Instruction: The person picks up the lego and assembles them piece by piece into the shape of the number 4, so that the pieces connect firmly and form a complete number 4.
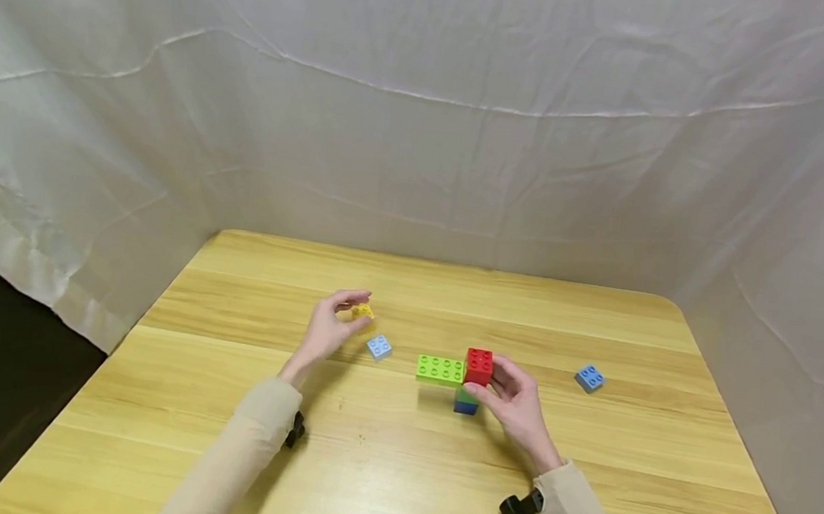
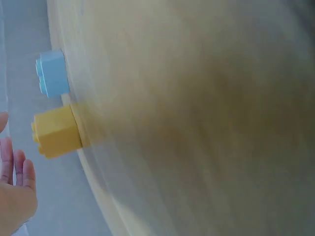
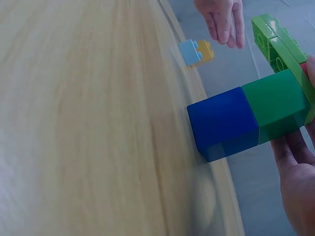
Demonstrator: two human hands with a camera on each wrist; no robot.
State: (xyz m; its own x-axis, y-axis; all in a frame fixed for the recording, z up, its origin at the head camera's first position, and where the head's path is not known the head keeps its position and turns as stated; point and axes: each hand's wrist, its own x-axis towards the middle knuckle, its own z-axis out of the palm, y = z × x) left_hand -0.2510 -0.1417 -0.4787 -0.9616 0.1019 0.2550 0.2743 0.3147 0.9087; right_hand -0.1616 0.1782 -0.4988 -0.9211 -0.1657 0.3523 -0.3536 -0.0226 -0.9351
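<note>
My left hand (image 1: 329, 330) hovers near a yellow brick (image 2: 57, 131), fingers relaxed. The left wrist view shows a gap between hand and brick, which stands on the table. Just beside it sits a light blue brick (image 1: 379, 346). With thumb and fingers, my right hand (image 1: 517, 404) grips the red brick (image 1: 478, 366) topping a small tower. Below the red one, a long lime green brick (image 1: 439, 370) juts out to the left. Under that come a green brick (image 3: 276, 104) and, at the bottom, a dark blue brick (image 3: 224, 123).
A blue brick (image 1: 590, 379) lies alone to the right of the tower. The wooden table (image 1: 389, 472) has rounded far corners. Pale curtains (image 1: 423, 149) hang behind it and along both sides.
</note>
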